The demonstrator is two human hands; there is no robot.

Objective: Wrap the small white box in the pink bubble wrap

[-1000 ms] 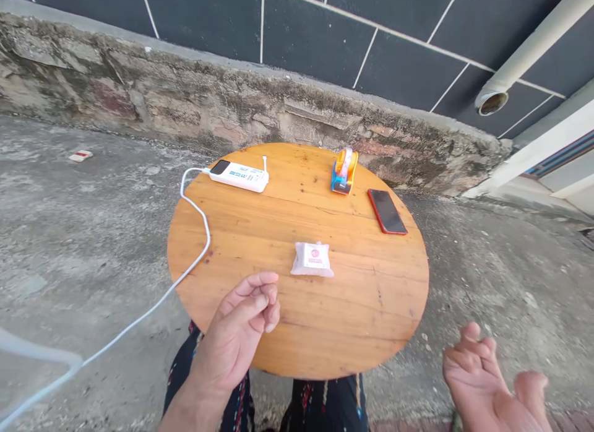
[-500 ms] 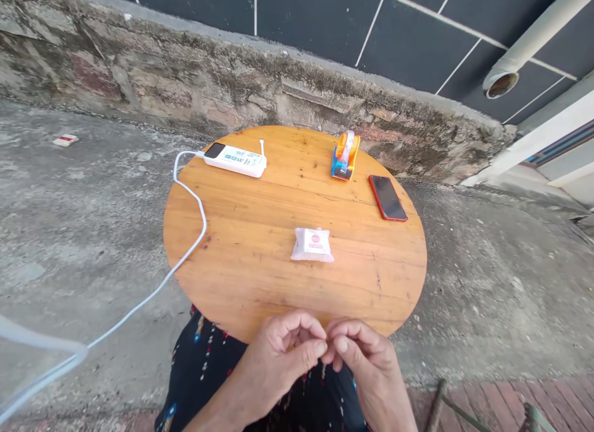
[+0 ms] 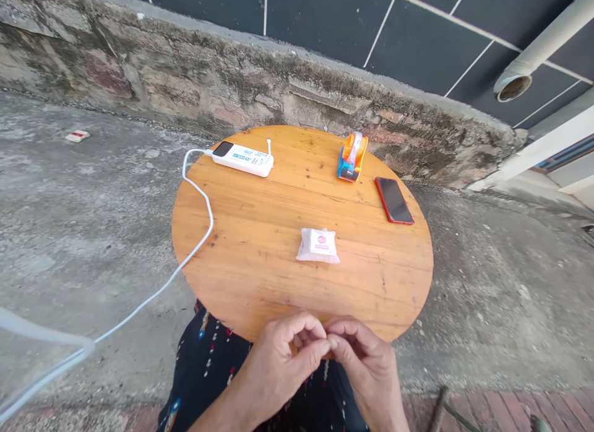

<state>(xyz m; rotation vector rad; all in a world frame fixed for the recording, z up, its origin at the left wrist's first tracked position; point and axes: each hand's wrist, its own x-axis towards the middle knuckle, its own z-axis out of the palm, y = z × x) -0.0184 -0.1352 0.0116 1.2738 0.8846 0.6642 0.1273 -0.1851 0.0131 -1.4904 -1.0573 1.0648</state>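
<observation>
My left hand [image 3: 290, 361] and my right hand [image 3: 364, 358] meet at the near edge of the round wooden table [image 3: 250, 240]. Thumbs and fingertips of both are pinched together and touch each other; anything between them is too small or hidden to make out. Beyond them, near the table's middle, lies a small parcel in whitish wrap [image 3: 318, 246] with a white and pink label. Neither hand touches it. Farther back stands an orange and blue tape dispenser [image 3: 351, 159] carrying a roll of tape.
A red-edged phone [image 3: 394, 200] lies at the table's right. At the back left sits a white power bank-like device [image 3: 244, 158], its white cable [image 3: 204, 234] running off the left side. A stone wall base [image 3: 223, 88] rises behind the table.
The view has shifted slightly, so the table and its items appear a little farther right. My thumbs have come closer together and now touch at their tips.
</observation>
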